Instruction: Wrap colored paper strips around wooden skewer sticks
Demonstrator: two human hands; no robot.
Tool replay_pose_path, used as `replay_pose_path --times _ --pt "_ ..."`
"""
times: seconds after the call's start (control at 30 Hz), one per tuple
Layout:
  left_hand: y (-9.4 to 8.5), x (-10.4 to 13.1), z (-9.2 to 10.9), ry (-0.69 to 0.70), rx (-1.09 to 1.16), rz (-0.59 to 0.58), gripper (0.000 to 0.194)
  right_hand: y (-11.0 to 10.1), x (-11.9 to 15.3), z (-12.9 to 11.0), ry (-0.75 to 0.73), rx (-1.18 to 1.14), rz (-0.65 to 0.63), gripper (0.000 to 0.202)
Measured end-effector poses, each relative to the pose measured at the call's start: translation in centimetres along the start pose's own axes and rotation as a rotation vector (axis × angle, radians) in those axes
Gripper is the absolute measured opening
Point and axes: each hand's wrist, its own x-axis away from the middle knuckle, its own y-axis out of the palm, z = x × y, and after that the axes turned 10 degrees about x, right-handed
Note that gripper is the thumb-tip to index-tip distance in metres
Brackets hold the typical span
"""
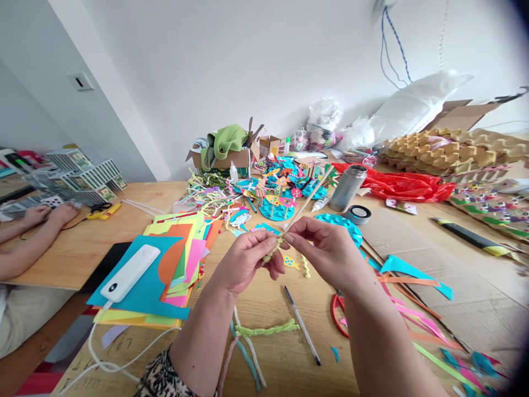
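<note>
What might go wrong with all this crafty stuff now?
The bumpy yellow strand is thin, so it might slip from the left hand or right hand.

The white cable runs near the left sleeve; snagging it could drag the white power bank.

The silver bottle stands tall, so a bump might topple it.

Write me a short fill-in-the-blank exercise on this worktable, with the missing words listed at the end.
1. The sheet directly under the white power bank is ____ in colour.
2. The pen lies to the ____ of the green braided strand in the picture.
3. The looped handle partly hidden by the right forearm is ____ in colour.
4. Counting the left hand and the right hand, ____ hands are at the bumpy strand.
Missing words: blue; right; red; two.
</note>
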Motion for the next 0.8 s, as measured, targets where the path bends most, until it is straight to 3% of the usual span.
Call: replay_pose_path --times 0.13,0.27,0.57,0.8 --pt "0.4 -0.19 -0.61 0.166 -0.253 0.137 0.03 0.2 -0.11 -0.06 0.02 0.059 0.016 0.019" --pt "0.71 -0.21 -0.94 0.321 -0.421 0.207 0.014 0.4 -0.15 -0.03 0.008 0.047 -0.013 0.018" --pt "0.55 -0.25 -0.9 0.358 -0.509 0.293 0.014 0.55 -0.43 0.72 0.066 -0.029 -0.009 0.019" --pt "0.66 -0.25 -1.06 0.316 -0.407 0.255 0.02 0.62 -0.55 0.75 0.052 -0.072 0.028 0.018"
